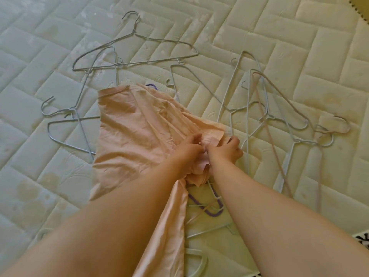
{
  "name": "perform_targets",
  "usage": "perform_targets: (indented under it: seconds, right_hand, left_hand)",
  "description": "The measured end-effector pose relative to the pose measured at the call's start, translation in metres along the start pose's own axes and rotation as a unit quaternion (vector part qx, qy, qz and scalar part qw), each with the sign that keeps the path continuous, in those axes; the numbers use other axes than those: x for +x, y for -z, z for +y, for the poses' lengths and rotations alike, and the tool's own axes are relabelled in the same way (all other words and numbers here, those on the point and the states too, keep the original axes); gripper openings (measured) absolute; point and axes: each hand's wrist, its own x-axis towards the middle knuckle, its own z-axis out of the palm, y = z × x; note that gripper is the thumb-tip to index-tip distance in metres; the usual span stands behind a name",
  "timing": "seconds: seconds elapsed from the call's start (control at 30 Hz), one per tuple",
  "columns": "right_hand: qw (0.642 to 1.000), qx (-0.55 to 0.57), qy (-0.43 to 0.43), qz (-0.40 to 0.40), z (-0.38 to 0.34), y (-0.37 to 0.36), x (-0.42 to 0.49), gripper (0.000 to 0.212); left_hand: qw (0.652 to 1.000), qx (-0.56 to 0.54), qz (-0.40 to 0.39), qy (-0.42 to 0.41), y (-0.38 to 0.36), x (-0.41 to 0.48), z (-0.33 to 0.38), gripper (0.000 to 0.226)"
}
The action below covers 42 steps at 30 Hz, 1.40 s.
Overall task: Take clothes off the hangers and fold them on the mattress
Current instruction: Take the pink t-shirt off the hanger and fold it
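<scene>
Reaching out over the mattress [299, 47], the person works both hands into one bunched spot of a pink garment [139, 126], which lies spread and creased across the middle of the bed with a long strip trailing back between the arms. The left hand [189, 148] has its fingers curled and pinching a pleat of the cloth; the right hand [225, 150], just beside it, has its fingers bent round a small folded flap at the same spot. Bare wire hangers lie scattered around, one at the far side [135, 50] and a tangle to the right [259, 108]. A purple hanger [211, 206] shows from under the near edge of the cloth, and I cannot tell whether the garment is on it or only lying over it. From where I stand this looks like the point between getting the garment free and starting the fold. The next move, I judge, calls for checking that no hanger is caught inside, then smoothing the slippery cloth flat on a bare part of the mattress before turning one side over the other.
</scene>
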Motion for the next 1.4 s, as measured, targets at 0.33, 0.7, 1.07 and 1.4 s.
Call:
perform_targets:
  seconds: [0.33,0.7,1.07,1.4]
  right_hand:
    - [0.932,0.358,-0.063,0.009,-0.02,-0.009,-0.044,0.026]
    - [0.964,-0.017,0.265,-0.034,-0.032,-0.072,-0.114,0.037]
    - [0.832,-0.445,0.285,-0.171,0.03,-0.079,-0.097,0.052]
    - [0.938,-0.31,0.141,-0.07,0.078,-0.046,-0.124,0.047]
  left_hand:
    - [0.998,-0.038,-0.044,0.035,0.017,-0.01,0.007,0.049]
    - [0.96,-0.164,0.22,0.049,0.139,-0.033,-0.013,0.047]
    - [0.784,0.577,0.197,-0.12,0.117,-0.051,-0.064,0.06]
    - [0.742,0.656,0.105,-0.09,0.12,-0.086,-0.104,0.06]
